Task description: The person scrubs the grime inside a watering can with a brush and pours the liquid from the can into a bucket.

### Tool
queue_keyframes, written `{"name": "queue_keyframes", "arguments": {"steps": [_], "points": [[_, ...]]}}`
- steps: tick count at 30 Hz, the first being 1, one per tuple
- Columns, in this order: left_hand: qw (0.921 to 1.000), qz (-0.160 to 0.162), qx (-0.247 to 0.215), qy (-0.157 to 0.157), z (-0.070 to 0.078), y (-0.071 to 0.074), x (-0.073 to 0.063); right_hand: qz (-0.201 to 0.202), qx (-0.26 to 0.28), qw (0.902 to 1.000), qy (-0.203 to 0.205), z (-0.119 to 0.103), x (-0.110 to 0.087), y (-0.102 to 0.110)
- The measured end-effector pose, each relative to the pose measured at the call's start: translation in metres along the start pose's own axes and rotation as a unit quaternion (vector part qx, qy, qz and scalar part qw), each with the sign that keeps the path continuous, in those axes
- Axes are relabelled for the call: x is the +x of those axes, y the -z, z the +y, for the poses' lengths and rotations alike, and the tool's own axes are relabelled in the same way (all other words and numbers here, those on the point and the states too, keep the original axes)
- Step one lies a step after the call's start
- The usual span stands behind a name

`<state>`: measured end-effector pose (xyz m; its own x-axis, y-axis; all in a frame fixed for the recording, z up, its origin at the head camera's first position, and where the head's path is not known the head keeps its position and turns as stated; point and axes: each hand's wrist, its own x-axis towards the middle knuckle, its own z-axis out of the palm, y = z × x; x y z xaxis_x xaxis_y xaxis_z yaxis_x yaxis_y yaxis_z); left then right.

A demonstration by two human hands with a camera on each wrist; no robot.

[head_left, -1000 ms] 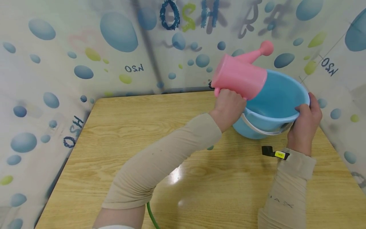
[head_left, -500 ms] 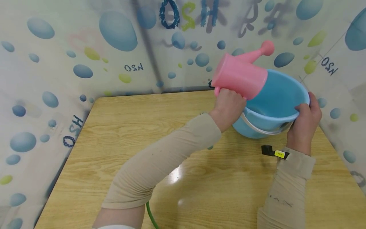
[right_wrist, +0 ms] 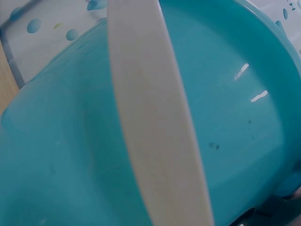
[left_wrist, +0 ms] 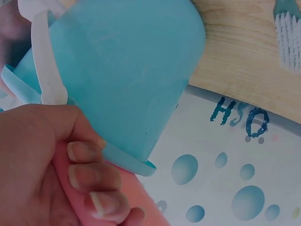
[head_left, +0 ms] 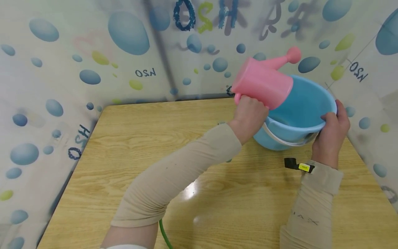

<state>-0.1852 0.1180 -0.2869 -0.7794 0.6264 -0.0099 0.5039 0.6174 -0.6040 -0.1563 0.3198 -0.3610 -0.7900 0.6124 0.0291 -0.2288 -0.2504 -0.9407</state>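
Observation:
My left hand [head_left: 250, 116] grips the handle of a pink watering can [head_left: 264, 83]. The can is tipped with its open end over the near-left rim of a light blue bucket [head_left: 306, 100], its spout and round rose pointing up and away to the right. In the left wrist view, that hand's fingers [left_wrist: 96, 176] curl round the pink handle beside the bucket's rim. My right hand [head_left: 331, 138] holds the bucket's right rim, thumb on the near side. The bucket leans on the table, its white handle [head_left: 280, 140] hanging down in front. Whether water flows is hidden.
A wooden table [head_left: 140, 138] stands against walls covered with printed blue and green drops [head_left: 129, 33]. A white-bristled brush [left_wrist: 289, 40] lies on the table in the left wrist view. A green curved strip [head_left: 164, 235] emerges beneath the left forearm.
The watering can has tilted slightly further and shifted a little to the right, its spout dipping. The right hand and the bucket have stayed in place.

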Motion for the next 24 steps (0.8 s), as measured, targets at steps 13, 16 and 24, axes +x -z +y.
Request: {"name": "queue_keyframes", "arguments": {"steps": [13,16,24], "points": [[0.9999,-0.016,-0.001,0.001,0.001,0.0045,0.0004,-0.004,0.016,0.9999,-0.001,-0.0007,0.0012,-0.0004],[0.9998,-0.02,-0.001,0.001,0.0016,0.0052,0.0004,-0.004,0.016,0.9999,-0.002,-0.0005,0.0012,-0.0005],[0.9998,-0.016,0.006,0.002,0.0046,0.0063,-0.0007,-0.006,0.015,0.9999,-0.002,-0.0003,0.0015,-0.0003]]}}
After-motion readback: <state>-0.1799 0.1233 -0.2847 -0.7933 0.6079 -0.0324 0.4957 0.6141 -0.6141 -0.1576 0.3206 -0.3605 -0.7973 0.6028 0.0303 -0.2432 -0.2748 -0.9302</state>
